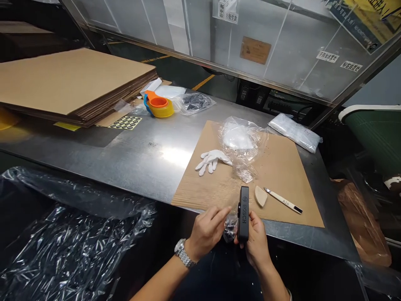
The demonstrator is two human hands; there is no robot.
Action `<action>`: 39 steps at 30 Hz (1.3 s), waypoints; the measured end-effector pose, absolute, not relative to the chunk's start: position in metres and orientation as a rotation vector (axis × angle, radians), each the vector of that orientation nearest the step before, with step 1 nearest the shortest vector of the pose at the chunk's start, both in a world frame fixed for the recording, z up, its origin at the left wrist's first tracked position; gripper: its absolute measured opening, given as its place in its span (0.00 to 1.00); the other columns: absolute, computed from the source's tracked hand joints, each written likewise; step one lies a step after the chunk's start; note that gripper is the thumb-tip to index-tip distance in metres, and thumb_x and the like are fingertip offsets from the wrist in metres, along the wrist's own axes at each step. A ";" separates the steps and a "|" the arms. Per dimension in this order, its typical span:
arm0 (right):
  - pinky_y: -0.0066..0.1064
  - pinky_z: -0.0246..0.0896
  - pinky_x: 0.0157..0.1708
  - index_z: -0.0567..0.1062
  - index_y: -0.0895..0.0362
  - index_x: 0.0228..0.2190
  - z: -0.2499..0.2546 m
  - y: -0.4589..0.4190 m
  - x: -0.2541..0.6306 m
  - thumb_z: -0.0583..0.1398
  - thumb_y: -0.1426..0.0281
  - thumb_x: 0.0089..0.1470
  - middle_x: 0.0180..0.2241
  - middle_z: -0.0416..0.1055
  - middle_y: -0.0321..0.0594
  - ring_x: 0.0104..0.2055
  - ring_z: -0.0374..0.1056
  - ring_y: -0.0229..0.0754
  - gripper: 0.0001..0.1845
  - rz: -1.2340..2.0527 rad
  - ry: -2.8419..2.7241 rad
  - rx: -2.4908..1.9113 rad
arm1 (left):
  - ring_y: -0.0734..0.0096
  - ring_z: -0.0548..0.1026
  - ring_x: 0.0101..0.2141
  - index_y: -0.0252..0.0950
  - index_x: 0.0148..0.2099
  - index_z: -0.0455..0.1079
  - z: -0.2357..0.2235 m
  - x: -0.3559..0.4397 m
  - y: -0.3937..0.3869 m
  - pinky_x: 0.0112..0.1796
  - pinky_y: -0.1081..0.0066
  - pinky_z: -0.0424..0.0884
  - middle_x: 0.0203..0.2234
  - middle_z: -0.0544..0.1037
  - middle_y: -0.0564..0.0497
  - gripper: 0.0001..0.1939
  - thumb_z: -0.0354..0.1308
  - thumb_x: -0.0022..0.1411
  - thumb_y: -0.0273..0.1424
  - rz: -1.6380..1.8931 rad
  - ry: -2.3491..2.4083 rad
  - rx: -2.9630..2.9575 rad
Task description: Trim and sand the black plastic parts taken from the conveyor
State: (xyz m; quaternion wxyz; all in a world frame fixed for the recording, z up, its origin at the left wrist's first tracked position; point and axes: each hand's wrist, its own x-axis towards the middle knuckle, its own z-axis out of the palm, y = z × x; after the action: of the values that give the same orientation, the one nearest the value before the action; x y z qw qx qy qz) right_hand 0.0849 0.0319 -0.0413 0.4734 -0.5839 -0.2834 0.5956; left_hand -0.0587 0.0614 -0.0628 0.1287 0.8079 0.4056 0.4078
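Note:
My right hand (pixel 257 241) grips a slim black device (pixel 243 212) marked BOSCH, held upright on its edge at the near rim of the steel table (pixel 150 154). My left hand (pixel 206 230), with a silver wristwatch (pixel 184 253), pinches a small clear plastic bag (pixel 230 228) with something dark in it, right against the device's left side. Both hands hover over the front edge of a brown cardboard sheet (pixel 282 167).
On the cardboard lie a white glove (pixel 212 160), crumpled clear plastic bags (pixel 242 144), a small beige pad (pixel 260 195) and a white-handled knife (pixel 283 200). Further back are an orange tape dispenser (pixel 159 105), a sticker sheet (pixel 125 122), stacked cardboard (pixel 72 79) and a plastic-lined bin (pixel 62 242).

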 end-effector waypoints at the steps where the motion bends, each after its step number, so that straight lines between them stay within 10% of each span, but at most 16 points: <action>1: 0.18 0.46 0.08 0.63 0.55 0.30 -0.042 0.033 0.083 0.60 0.54 0.47 0.15 0.63 0.27 0.11 0.58 0.29 0.18 1.449 -0.687 -1.414 | 0.74 0.69 0.26 0.36 0.51 0.62 -0.061 -0.058 0.058 0.27 0.75 0.67 0.25 0.71 0.51 0.16 0.50 0.60 0.22 1.190 1.132 2.350; 39: 0.21 0.50 0.21 0.67 0.57 0.31 -0.033 0.031 0.077 0.59 0.62 0.51 0.20 0.57 0.28 0.21 0.50 0.30 0.11 1.295 -0.810 -1.368 | 0.69 0.72 0.29 0.23 0.53 0.61 -0.011 -0.058 0.027 0.29 0.70 0.74 0.29 0.74 0.42 0.19 0.53 0.58 0.18 1.239 0.872 2.210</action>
State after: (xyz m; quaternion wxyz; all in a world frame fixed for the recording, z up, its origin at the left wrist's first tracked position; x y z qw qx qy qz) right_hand 0.0768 0.0307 -0.0335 0.5191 -0.5704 -0.3376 0.5397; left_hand -0.0581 0.0267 -0.0107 0.2291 0.8029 0.3168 0.4500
